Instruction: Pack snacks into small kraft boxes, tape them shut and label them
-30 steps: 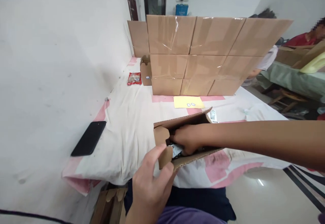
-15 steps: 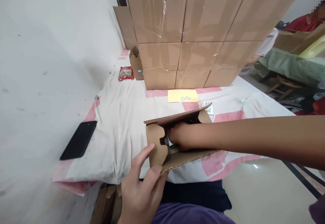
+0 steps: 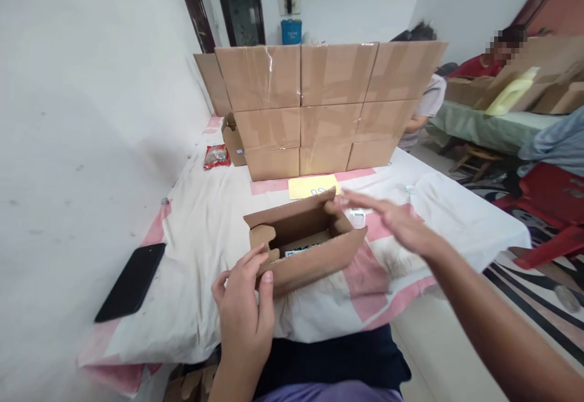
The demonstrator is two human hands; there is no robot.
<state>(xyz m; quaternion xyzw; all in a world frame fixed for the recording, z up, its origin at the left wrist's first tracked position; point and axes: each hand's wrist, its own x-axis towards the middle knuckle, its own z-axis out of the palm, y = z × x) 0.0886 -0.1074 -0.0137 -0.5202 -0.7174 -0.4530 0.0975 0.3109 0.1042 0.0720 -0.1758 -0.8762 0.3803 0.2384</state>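
Your box (image 3: 314, 267) is matt cardboard. Beneath it, your cloth (image 3: 205, 238) looks wrinkled; glossy tape (image 3: 270, 64) covers the cartons (image 3: 323, 121).

Mid-frame we have a carton (image 3: 314, 271) on the table (image 3: 205, 256), an item (image 3: 301, 250) lying inside it, our left hand (image 3: 246, 304) on its near left corner and our right hand (image 3: 404, 224) at its right end. Behind it we see a card (image 3: 305, 188), then stacked boxes (image 3: 335, 79) across the upper middle, with a small box (image 3: 235, 145) beside their left edge and a packet (image 3: 216, 156) left of that. Our phone (image 3: 131, 282) lies lower left, while a bottle (image 3: 511, 93) stands on a second table (image 3: 479, 127), upper right, behind a chair (image 3: 554, 204).
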